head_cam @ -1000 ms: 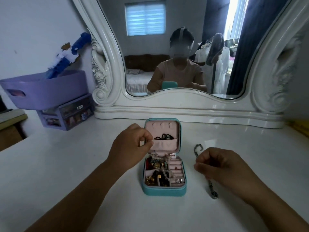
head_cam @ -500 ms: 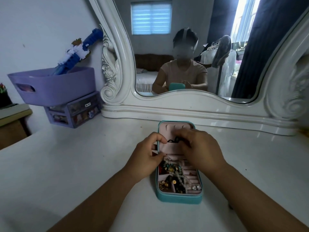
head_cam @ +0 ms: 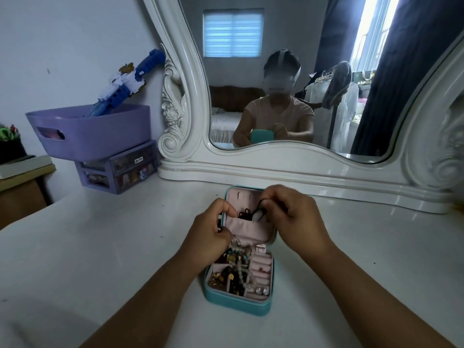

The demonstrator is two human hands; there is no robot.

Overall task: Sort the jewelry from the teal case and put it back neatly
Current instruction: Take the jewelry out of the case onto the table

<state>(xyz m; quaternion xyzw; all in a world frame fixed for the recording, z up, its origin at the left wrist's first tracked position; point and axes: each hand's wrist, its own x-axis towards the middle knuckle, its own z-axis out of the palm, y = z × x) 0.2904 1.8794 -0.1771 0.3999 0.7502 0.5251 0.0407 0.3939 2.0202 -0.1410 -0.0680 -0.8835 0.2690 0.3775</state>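
Two bare forearms are reaching in from the bottom edge toward a small teal case (head_cam: 236, 301) that is lying open on a white dressing table (head_cam: 105, 247). The near half of the case is holding a tangle of jewelry (head_cam: 236, 266): beads, gold bits and dark pieces in small compartments, with pale pink ring rolls (head_cam: 261, 268) along its right side and two shiny studs at the near right corner.

The left hand (head_cam: 209, 234) is curling its fingers and thumb round the left edge of the upright pink-lined lid (head_cam: 247, 228), gripping it. The right hand (head_cam: 293, 218) is pinching a thin black cord (head_cam: 261, 202) between its fingertips just above the lid pocket; a pale oval pendant (head_cam: 257, 215) is hanging from the cord in front of the pocket, beside a small dark knot of bands.

Farther back, a purple basket (head_cam: 93, 134) holding a blue and white toy (head_cam: 125, 81) is sitting on a small purple drawer unit (head_cam: 118, 169) at the left. Behind everything, an ornate white-framed mirror (head_cam: 188, 84) is reflecting the seated person and the room.
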